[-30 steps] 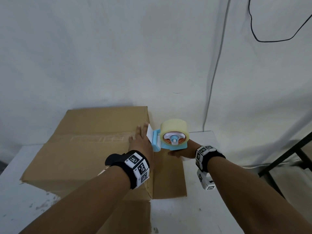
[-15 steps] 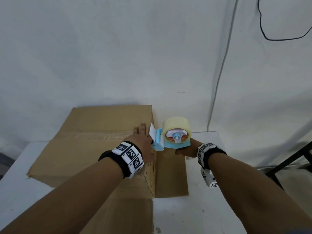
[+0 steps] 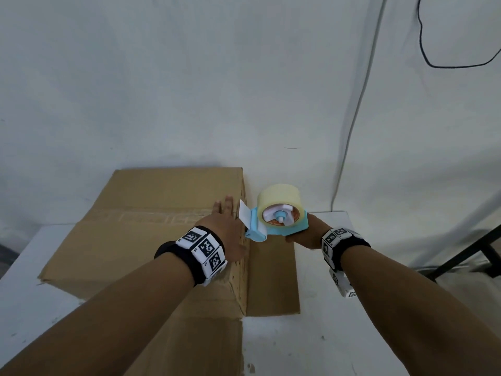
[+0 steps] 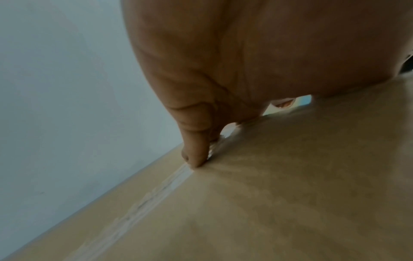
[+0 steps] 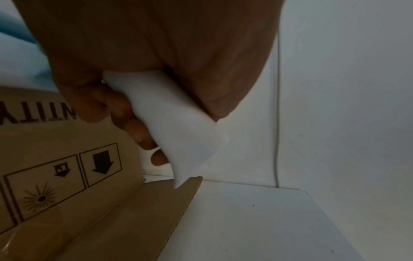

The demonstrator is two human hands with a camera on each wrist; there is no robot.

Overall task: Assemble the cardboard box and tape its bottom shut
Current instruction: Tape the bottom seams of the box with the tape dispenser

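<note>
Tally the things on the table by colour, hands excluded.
Brown: 1, the cardboard box
Blue: 1, the tape dispenser, held by the right hand
Pale yellow: 1, the tape roll on it
Total: 3

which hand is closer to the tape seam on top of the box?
Left. The left hand lies flat on the seam, fingers touching it. The right hand is off the box's right edge, gripping the tape dispenser.

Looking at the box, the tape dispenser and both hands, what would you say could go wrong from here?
1. The left hand lies flat beside the dispenser at the box edge; its blade might catch the fingers.
2. The tape on the seam looks wrinkled, so it may peel.
3. The right hand grips only the handle; the dispenser could twist.
</note>
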